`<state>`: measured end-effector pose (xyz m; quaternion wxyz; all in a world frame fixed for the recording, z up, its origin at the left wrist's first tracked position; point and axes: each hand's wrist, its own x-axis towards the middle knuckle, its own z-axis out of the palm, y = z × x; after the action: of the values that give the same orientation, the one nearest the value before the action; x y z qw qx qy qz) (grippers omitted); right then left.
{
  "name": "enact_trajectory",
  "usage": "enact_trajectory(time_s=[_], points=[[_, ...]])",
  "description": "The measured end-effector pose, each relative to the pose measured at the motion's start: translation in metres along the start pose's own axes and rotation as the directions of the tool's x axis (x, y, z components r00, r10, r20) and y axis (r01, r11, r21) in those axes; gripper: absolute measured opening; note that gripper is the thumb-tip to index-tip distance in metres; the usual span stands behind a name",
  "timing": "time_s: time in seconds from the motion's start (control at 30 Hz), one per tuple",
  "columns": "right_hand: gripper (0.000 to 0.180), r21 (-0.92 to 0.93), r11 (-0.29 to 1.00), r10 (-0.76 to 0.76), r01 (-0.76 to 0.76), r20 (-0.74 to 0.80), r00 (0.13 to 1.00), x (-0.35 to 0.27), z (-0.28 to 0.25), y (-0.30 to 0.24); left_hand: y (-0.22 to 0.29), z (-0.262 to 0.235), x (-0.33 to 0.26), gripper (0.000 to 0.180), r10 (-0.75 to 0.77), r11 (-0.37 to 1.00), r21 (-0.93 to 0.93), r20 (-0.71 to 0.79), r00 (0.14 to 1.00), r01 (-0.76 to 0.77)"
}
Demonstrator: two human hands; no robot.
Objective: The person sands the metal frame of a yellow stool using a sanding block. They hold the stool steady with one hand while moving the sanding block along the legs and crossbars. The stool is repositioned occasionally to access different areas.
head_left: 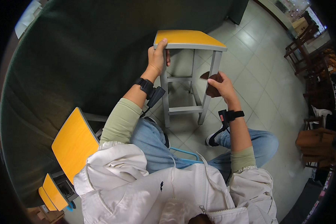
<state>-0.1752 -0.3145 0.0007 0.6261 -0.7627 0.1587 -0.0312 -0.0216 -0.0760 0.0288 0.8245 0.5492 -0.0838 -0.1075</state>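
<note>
A stool (pixel 190 37) with a yellow wooden seat and a grey metal frame stands upright on the floor in front of me. My left hand (pixel 157 58) grips its near left corner, thumb on top of the seat and fingers curled under the edge by the leg. A brown, bent piece of sandpaper (pixel 212 90) lies around the stool's right front leg. My right hand (pixel 224 86) pinches it against that leg, about halfway up. Part of the leg is hidden behind the sandpaper and my fingers.
More yellow-topped stools (pixel 75 143) stand at my left, beside a dark green cloth (pixel 82 56) hanging along that side. A light blue metal bar (pixel 186 152) shows between my legs. Brown wooden chairs (pixel 300 52) and a brown bag-like object (pixel 315 145) are at the right, on the tiled floor (pixel 257 74).
</note>
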Motion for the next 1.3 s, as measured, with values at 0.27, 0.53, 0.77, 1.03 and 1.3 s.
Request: enact_trajectory(time_s=[0.27,0.53,0.77,1.03,1.3], points=[[0.038,-0.172,0.985,-0.023,-0.001,-0.137,0.99,-0.003,0.02,0.042,0.006,-0.005,0.014,0.068,0.024,0.891,0.453,0.02,1.0,-0.03],[0.044,-0.302,0.953,-0.121,0.002,-0.375,0.919,-0.009,0.046,0.038,0.063,0.032,-0.031,0.069,0.076,-0.008,0.997,-0.074,0.994,0.075],[0.039,-0.282,0.959,-0.098,-0.009,-0.365,0.926,-0.011,0.046,0.034,-0.022,0.111,-0.066,0.067,0.098,0.363,0.87,0.32,0.942,-0.333],[0.047,-0.346,0.937,-0.087,-0.049,-0.367,0.926,-0.036,0.06,0.075,-0.083,0.167,-0.03,0.043,0.118,0.831,0.543,0.041,0.992,-0.121],[0.055,-0.468,0.845,0.127,-0.258,-0.294,0.947,-0.067,0.086,0.14,-0.082,0.17,-0.016,0.023,-0.034,0.938,0.345,0.027,0.999,0.023]])
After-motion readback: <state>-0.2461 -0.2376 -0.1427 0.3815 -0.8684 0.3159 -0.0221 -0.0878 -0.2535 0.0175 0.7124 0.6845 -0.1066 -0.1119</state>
